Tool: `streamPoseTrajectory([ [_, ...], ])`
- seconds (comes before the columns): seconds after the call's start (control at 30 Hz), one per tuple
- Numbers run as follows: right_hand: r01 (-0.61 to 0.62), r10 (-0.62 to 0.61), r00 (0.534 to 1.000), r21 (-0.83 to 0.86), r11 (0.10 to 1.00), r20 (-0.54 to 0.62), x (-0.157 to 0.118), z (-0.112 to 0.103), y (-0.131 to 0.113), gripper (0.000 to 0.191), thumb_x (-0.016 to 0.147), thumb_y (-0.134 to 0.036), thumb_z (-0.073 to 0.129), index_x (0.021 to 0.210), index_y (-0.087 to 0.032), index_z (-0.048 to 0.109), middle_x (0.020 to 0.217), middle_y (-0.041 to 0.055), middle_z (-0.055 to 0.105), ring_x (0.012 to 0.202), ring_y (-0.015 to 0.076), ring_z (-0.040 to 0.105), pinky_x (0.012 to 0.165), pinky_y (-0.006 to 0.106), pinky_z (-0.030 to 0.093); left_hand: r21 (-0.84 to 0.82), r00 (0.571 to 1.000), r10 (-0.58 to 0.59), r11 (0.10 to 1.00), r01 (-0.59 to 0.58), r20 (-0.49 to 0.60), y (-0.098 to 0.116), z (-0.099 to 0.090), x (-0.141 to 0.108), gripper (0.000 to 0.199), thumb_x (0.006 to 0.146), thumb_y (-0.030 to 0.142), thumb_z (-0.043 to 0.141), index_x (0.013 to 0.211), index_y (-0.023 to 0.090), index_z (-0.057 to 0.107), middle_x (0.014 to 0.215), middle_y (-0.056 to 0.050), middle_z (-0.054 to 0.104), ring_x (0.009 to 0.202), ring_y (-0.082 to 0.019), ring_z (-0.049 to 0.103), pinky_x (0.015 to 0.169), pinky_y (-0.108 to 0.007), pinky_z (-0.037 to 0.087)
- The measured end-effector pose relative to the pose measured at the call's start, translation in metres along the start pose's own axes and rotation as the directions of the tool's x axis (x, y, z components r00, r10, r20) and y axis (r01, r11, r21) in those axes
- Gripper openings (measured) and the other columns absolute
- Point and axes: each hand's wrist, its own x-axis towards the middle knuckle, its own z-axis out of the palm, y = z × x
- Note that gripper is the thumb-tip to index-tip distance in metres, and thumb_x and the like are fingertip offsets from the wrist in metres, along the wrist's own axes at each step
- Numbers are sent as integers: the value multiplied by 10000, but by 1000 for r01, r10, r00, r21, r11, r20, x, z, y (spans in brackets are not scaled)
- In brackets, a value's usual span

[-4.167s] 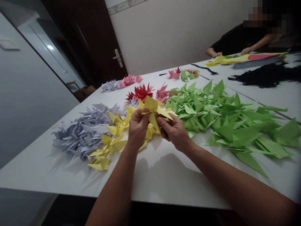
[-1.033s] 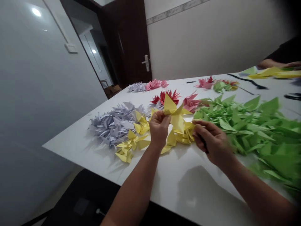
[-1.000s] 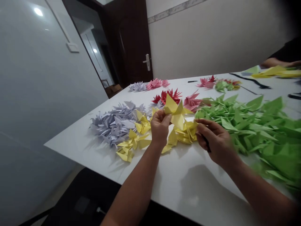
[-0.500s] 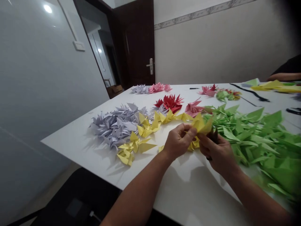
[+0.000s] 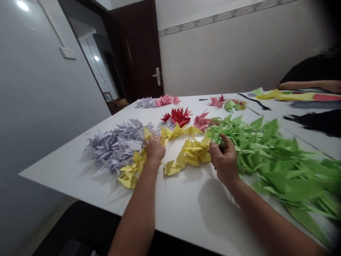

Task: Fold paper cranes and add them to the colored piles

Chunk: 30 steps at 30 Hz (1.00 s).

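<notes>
Left hand (image 5: 153, 149) rests among yellow origami pieces (image 5: 130, 174), whether gripping I cannot tell; right hand (image 5: 224, 161) clenches a small dark object (image 5: 221, 147) beside green origami pieces (image 5: 255, 149).

Folded paper: yellow pile (image 5: 194, 153), lime-green heap (image 5: 253, 149), crimson cluster (image 5: 178, 116), pink cluster (image 5: 201, 121), grey heap (image 5: 117, 147), perhaps lilac; white table (image 5: 181, 213).

My bare forearms (image 5: 135, 217) reach forward, well apart; my left hand (image 5: 155, 149) sits knuckles-up (its fingertips are hidden from me here), while my right hand (image 5: 225, 160) stands curled, fingers (image 5: 228, 145) bent inward.
</notes>
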Motion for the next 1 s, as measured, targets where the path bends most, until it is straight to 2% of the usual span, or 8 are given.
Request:
streamPoseTrajectory([
  [0.17,144,-130,984,-125,982,119,-9,2,-5,436,791,-348,609,1185,-171,549,605,-61,465,495,92,418,476,227,380,-48,997,-32,998,29,-76,-4,1,7,428,755,199,545,1159,78,615,1157,-193,625,1156,-290,543,1020,-406,398],
  [0.3,224,-189,961,-165,960,204,-17,4,-8,355,815,-345,587,1117,-160,596,586,-57,471,469,88,403,456,226,364,-252,980,-81,967,33,-182,-10,0,11,348,731,149,508,1039,105,664,1037,-156,666,1078,-277,588,992,-411,433],
  [0.47,310,-244,923,-196,930,299,-21,6,-15,236,827,-339,573,974,-170,647,714,33,640,558,132,531,544,272,444,-364,968,-88,931,-3,-235,-12,-4,12,324,745,93,447,978,148,665,914,-100,692,906,-217,648,904,-377,493],
  [0.53,313,-239,920,-213,926,311,-22,6,-19,208,830,-337,573,940,-182,658,757,54,675,592,152,565,570,286,458,-525,960,-77,847,-79,-268,-3,-7,9,281,775,143,477,1000,143,646,901,-86,689,855,-187,658,861,-345,516],
  [0.6,307,-236,920,-204,929,312,-21,6,-21,202,832,-339,566,929,-191,663,772,58,685,608,162,581,581,291,464,-711,954,-50,678,-185,-296,14,-10,2,236,774,199,546,985,141,634,872,-64,686,808,-160,663,820,-313,533],
  [0.73,282,-220,928,-180,942,300,-16,6,-21,233,822,-345,570,970,-188,658,741,40,660,597,155,569,588,283,458,-877,961,51,398,-271,-274,53,-13,-23,206,746,222,643,940,156,626,801,-28,684,749,-130,664,751,-272,549],
  [0.9,303,-245,915,-145,942,320,-9,5,-16,231,777,-341,625,956,-199,658,745,31,638,620,150,545,606,281,450,-893,955,255,378,-245,-154,74,-7,-54,157,786,213,639,936,169,643,852,-45,702,799,-137,677,751,-261,553],
  [1.0,296,-253,923,-114,948,292,-7,5,-12,145,797,-341,612,799,-201,652,736,31,624,662,153,544,635,280,450,-858,943,266,417,-299,-199,73,-4,-58,154,805,225,629,951,180,649,929,-59,692,876,-146,665,790,-269,541],
])
